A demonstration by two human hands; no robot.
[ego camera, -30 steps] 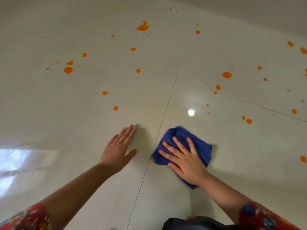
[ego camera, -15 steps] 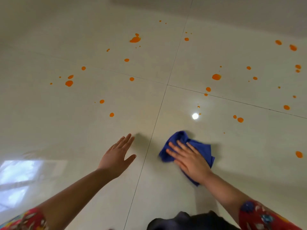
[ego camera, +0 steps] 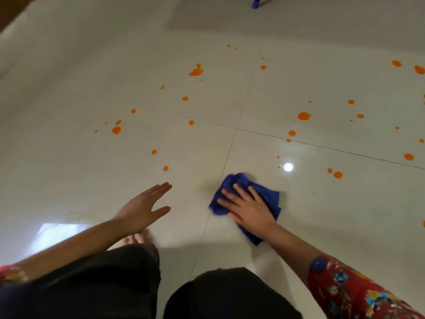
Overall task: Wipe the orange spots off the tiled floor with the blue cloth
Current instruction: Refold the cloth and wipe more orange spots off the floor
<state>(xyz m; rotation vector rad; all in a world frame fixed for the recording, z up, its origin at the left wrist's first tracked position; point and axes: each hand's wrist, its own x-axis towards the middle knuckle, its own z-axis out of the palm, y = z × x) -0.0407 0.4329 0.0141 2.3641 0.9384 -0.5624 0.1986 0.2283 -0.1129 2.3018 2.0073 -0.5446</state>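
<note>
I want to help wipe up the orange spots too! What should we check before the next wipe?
1. Blue cloth under the right hand: ok, straight fingers press it on the tiled floor.
2. Left hand out of the cloth's way: ok, it is open and apart from the cloth.
3. Left hand braced on the floor: cannot tell.
4. Spots all gone: not ok, many orange spots lie ahead of the cloth, on both sides.
5. A spot at the cloth's edge now: not ok, none touches it.
6. Cloth clean underneath: cannot tell, it is hidden.
</note>
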